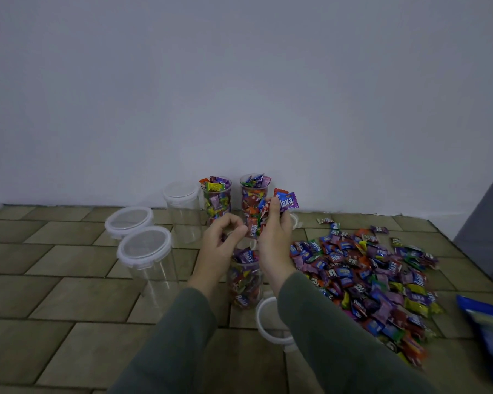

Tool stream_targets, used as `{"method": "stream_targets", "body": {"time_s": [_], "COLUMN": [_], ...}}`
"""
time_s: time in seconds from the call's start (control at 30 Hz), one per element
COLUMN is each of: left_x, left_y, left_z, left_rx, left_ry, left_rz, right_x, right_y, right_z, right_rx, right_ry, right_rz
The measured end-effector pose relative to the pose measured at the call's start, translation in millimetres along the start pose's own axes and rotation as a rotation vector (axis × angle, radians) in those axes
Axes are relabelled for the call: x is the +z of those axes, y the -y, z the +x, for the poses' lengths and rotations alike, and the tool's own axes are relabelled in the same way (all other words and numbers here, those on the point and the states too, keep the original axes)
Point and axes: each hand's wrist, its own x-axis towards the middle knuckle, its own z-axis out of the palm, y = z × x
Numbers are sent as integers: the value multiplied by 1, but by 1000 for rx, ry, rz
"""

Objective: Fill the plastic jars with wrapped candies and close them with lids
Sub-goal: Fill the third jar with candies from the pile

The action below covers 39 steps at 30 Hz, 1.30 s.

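Right hand (273, 237) is raised, palm toward the person, fingers curled around a bunch of wrapped candies (279, 207) that stick upward. Left hand (219, 237) hovers beside it with curled fingers; I cannot tell if it holds something. Below both hands an open plastic jar (245, 280) stands upright on the tiled floor (69, 280), nearly full. A loose lid (268, 319) lies near it, and the candy pile (376, 274) spreads at the right.

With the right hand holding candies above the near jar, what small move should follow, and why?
Probably lower the right hand and release its handful of wrapped candies into the open jar beneath; the jar looks nearly full but has no lid on.
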Motion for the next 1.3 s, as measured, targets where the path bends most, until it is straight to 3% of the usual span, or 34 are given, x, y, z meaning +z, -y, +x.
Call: {"method": "stream_targets", "body": {"time_s": [0.1, 0.17, 0.27, 0.5, 0.67, 0.97, 1.2, 1.3], "left_x": [1, 3, 8, 21, 24, 22, 20, 19], "left_y": [-5, -7, -2, 3, 6, 10, 4, 4], "left_z": [4, 3, 0, -13, -13, -12, -12, -12], "left_rx": [-89, -115, -258, -489, -499, -521, -532, -550], "left_ry": [60, -17, -204, -282, -358, -392, -324, -354], "left_rz": [-34, -33, -232, -425, -441, -470, -522, -518], "right_x": [-1, 0, 1, -1, 2, -4, -19, -22], "right_y": [0, -1, -2, 3, 1, -7, -17, -20], "right_z": [1, 1, 0, 3, 1, 7, 9, 10], "right_rx": [0, 1, 2, 26, -96, -188, -222, -308], "right_ry": [-1, -4, 7, 143, 259, 376, 479, 491], "right_rz": [-11, -3, -19, -115, -320, -479, -377, -470]}}
